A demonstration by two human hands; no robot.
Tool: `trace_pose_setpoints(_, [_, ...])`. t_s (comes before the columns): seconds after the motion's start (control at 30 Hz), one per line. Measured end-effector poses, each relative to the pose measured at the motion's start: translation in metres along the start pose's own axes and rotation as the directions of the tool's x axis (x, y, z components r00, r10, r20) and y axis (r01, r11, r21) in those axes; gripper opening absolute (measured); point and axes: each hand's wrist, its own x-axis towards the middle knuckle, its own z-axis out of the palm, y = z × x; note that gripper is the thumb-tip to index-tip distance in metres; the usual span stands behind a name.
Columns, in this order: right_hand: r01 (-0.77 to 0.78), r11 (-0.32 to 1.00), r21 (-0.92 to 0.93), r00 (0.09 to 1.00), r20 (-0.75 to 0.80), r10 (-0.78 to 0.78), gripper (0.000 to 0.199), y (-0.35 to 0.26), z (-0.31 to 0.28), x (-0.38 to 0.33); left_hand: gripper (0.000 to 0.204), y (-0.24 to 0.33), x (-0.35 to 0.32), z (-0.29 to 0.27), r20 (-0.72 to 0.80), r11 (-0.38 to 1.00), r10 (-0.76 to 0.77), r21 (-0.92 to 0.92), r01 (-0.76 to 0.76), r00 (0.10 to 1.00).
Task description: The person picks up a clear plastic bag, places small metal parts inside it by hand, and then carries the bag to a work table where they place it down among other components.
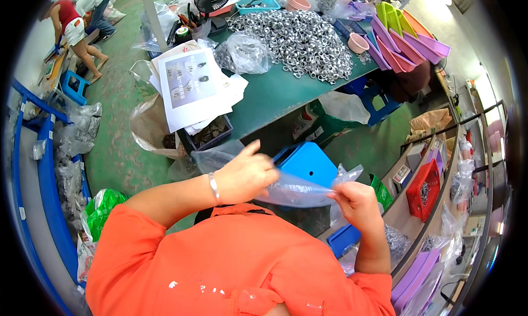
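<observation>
A clear plastic bag [300,193] is stretched between my two hands, in front of my chest. My right hand [356,201] pinches its right end between thumb and fingers. At the other end my left hand [246,176], a bracelet at its wrist, grips the film with bent fingers, one finger sticking up; its edges are blurred by motion. More clear film [217,155] shows beyond the left hand. Just past the bag stands a blue plastic stool [308,163], partly covered by it.
A green table [264,104] bears a heap of small metal rings [300,41], printed papers [190,82] and a black fan [212,0]. Stacked coloured trays [404,41] overhang its right end. Shelves with a red basket [423,189] stand right, a blue rack [52,189] left. Two people bend at far left.
</observation>
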Motion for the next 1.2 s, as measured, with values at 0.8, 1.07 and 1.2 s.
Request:
trace_pose_setpoints(0.8, [-0.425,0.295,0.856,0.89,0.335,0.308,0.047,0.086,0.087,0.006,0.035,-0.021,-0.046,-0.011,-0.02,-0.18,-0.546,-0.974,-0.14,0.838])
trace_pose_setpoints(1.07, [-0.281,0.069,0.957,0.861,0.22,0.458,0.024,0.107,0.07,0.06,0.03,-0.061,-0.139,0.009,-0.375,0.026,-0.764,-0.831,-0.556,0.525])
trace_pose_setpoints(1.2, [-0.11,-0.016,0.994,0.738,0.092,0.668,0.022,0.101,0.058,0.133,0.024,-0.076,-0.189,-0.029,-0.619,0.289,-0.691,-0.711,-0.641,0.374])
